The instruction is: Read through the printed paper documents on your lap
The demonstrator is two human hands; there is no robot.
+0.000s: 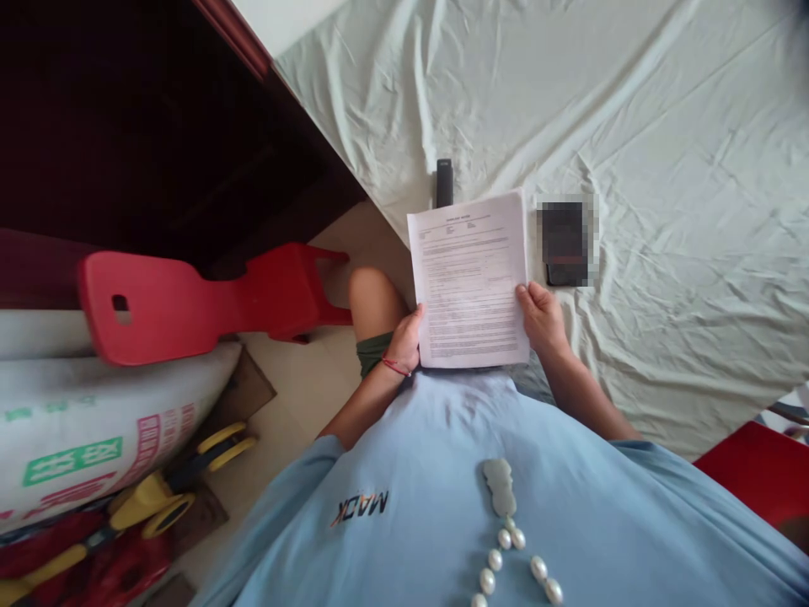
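A printed sheet of paper (471,278) is held upright over my lap at the edge of the bed. My left hand (404,337), with a red string round the wrist, grips the sheet's lower left edge with curled fingers. My right hand (540,316) pinches its lower right edge, thumb on the front. Just behind the paper a slim black remote-like stick (444,181) lies on the pale sheet. A dark flat device (565,244), blurred out, lies right of the paper beside my right hand.
The bed sheet (663,169) is pale green and wrinkled. A red plastic stool (190,303) lies tipped at my left over a printed white sack (94,421). Yellow-handled tools (158,497) lie on the floor. Dark wooden furniture (158,110) fills the upper left. Another red seat (758,472) sits at right.
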